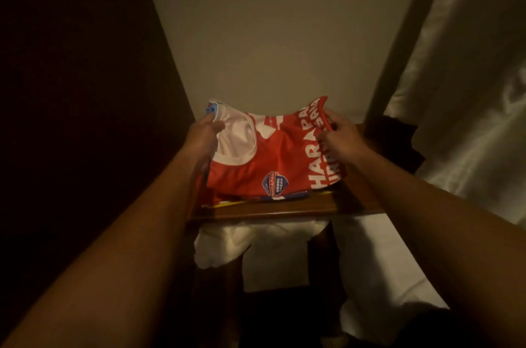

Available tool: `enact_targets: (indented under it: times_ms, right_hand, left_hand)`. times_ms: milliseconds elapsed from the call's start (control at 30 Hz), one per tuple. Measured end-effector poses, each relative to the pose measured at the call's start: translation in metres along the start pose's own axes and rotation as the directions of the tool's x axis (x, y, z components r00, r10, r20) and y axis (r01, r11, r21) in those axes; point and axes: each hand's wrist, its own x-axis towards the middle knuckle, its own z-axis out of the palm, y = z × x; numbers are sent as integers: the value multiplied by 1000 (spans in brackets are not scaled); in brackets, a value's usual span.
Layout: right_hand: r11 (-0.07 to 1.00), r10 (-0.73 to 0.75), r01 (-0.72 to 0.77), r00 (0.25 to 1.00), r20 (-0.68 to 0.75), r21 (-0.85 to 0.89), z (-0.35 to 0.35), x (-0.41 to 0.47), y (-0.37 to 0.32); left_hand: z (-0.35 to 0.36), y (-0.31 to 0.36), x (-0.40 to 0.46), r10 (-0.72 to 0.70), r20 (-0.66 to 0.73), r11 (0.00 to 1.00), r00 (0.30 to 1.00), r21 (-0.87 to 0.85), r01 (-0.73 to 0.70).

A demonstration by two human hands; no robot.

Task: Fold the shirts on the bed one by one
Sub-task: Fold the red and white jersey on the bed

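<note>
I see one folded red shirt (273, 154) atop a stack on the surface (264, 212); both hands, left (203, 134) and right (343, 138), grip its edges.

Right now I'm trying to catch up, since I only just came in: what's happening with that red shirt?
A person is handling a folded red and white shirt with both hands. The left hand grips its collar end and the right hand pinches the opposite edge. The shirt lies on top of other folded clothes on a wooden stand against the wall. It looks as if it is being set on the pile or straightened there.
</note>
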Motion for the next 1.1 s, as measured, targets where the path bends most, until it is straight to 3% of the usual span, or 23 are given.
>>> enact_targets:
  times_ms: [100,267,367,433,500,700,800,900,1000,1100]
  right_hand:
    - [1000,-18,18,1000,-25,6,4,29,-7]
    - [999,36,-34,998,-51,35,10,64,-1]
    - [988,157,-156,987,-43,12,16,69,27]
    - [968,251,-250,968,4,-31,18,63,48]
    - [948,316,-314,948,41,-47,17,57,64]
    - [939,344,-340,935,89,-54,17,59,81]
    - [956,289,-287,957,35,-66,14,53,81]
    - [942,306,-291,949,76,-169,6,49,89]
    - [886,321,-278,945,59,-372,7,46,94]
    - [724,66,-111,994,-92,-681,21,47,86]
  left_hand:
    - [6,24,2,63,-18,996,998,-68,-64]
    - [-2,14,25,19,-58,989,998,-142,-27]
    - [-10,-17,32,-75,-104,989,992,120,88]
    - [-13,-37,31,-170,-12,937,985,309,165]
    - [-18,-53,34,-236,21,912,972,350,214]
    - [-21,-64,42,-159,-12,861,987,487,145]
    - [-21,-73,43,-79,-45,813,996,575,90]
    - [-19,-84,41,-33,-65,716,997,695,69]
    - [-11,-82,34,86,-191,474,978,871,128]
    - [4,-75,24,305,-36,220,952,975,-34]
